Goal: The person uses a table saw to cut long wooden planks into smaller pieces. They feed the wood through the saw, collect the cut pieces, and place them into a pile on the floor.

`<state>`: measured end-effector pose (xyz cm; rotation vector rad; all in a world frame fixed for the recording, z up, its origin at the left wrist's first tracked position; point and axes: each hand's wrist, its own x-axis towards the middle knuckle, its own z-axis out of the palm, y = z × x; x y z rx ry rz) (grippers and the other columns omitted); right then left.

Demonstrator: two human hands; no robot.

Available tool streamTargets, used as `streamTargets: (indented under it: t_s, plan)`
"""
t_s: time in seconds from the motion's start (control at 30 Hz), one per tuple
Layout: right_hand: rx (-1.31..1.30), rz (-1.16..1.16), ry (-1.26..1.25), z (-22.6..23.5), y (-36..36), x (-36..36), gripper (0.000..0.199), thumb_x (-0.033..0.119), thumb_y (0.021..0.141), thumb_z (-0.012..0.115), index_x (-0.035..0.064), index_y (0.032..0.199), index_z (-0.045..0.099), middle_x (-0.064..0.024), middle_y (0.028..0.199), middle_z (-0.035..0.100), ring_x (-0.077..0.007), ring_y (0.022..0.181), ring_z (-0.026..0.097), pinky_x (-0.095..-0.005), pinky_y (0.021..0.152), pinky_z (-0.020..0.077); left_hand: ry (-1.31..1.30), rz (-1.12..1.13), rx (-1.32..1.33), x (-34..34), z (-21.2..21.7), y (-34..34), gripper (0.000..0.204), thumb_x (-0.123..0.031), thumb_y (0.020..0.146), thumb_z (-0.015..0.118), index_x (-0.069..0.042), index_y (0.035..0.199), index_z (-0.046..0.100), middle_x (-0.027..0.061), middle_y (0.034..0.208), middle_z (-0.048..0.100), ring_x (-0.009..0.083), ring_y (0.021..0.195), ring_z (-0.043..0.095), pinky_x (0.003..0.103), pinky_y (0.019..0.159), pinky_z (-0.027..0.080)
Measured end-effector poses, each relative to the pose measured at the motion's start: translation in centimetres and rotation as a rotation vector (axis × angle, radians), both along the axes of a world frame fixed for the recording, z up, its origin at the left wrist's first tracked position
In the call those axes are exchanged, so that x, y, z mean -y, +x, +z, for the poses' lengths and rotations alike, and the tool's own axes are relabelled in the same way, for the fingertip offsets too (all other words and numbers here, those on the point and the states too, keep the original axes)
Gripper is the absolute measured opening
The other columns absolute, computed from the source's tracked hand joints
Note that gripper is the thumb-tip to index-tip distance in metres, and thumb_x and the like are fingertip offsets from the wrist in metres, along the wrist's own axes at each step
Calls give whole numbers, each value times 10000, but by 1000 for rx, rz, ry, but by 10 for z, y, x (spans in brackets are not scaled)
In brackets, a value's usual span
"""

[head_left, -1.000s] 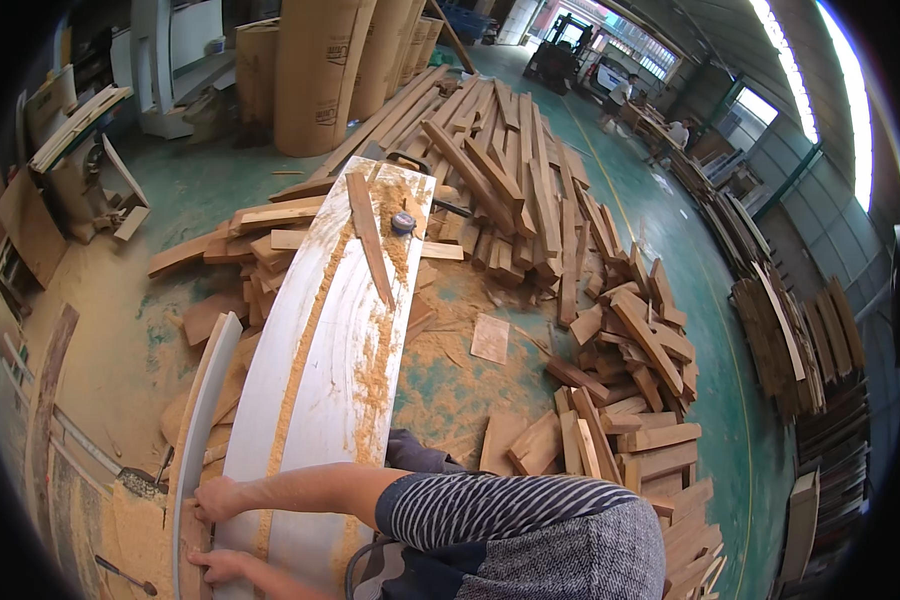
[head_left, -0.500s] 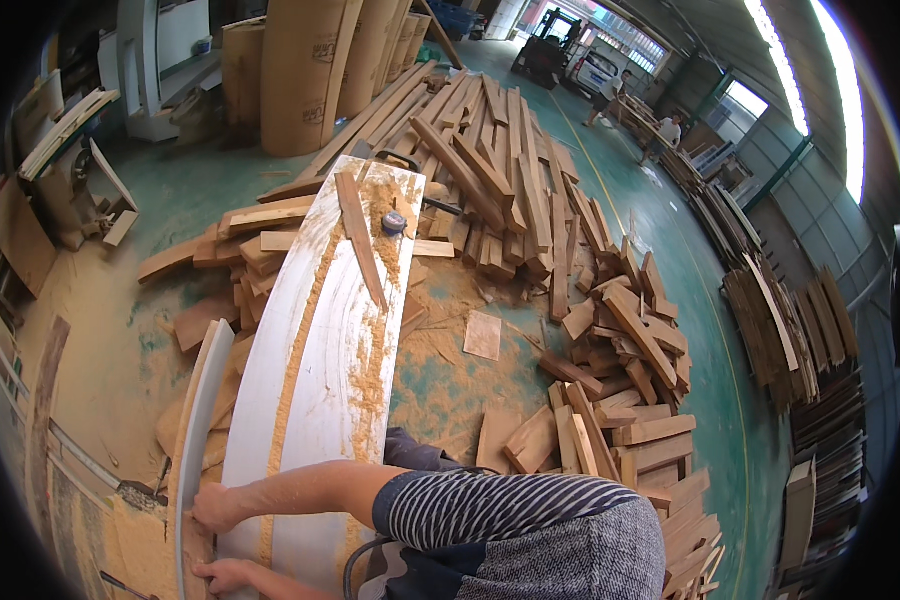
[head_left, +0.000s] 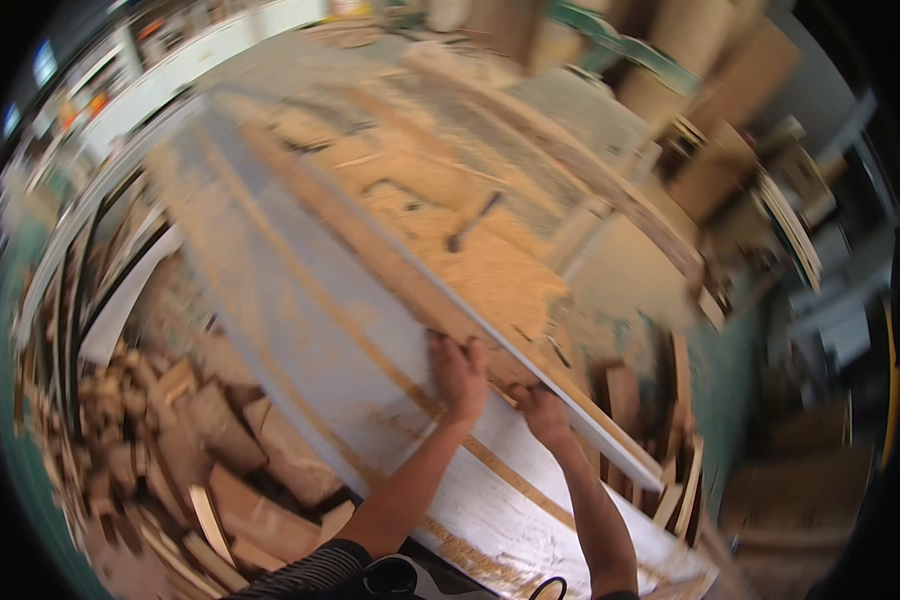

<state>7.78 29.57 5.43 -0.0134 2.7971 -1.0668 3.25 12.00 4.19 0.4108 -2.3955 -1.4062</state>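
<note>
Nearest, the striped sleeve [head_left: 305, 575] is cut off by the lower edge, and a black loop [head_left: 548, 588] there is only partly in view. Beyond the forearms, the left hand [head_left: 460, 380] rests on a brown plank [head_left: 420, 300], fingers bent over it, while the right hand [head_left: 543, 413] curls at the plank's near part, close to the fence [head_left: 595, 435]. The fingertips are blurred, so I cannot tell how firmly either hand grips. The plank lies along the fence on the white table [head_left: 370, 325], its near end hidden about the hands. Left of the table, wood offcuts [head_left: 220, 430] crowd the floor. Past the fence, which stands between it and the hands, spreads a sawdust heap [head_left: 495, 270] with a dark tool [head_left: 473, 222] too smeared to identify. Farther off are a long beam [head_left: 570, 140], a green frame [head_left: 625, 50] and blurred white cabinets [head_left: 205, 55].
</note>
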Motion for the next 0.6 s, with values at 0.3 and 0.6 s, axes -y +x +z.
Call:
streamTargets:
  t_s: [0.3, 0.6]
  plan:
    - [-57, -1, -113, 8, -4, 23, 509, 413, 999, 591, -51, 810, 687, -190, 708, 647, -350, 694, 641, -437, 688, 495, -70, 175, -95, 7, -13, -4, 536, -376, 1013, 547, 103, 1241, 473, 398, 1408, 421, 530, 1112, 504, 574, 985, 413]
    - [-86, -92, -78, 40, -8, 40, 404, 282, 996, 619, -66, 803, 687, -212, 703, 637, -363, 688, 638, -460, 668, 486, 66, 162, -162, 7, 2, -12, 500, -346, 1014, 560, 94, 1238, 479, 373, 1397, 428, 521, 1079, 507, 563, 955, 413]
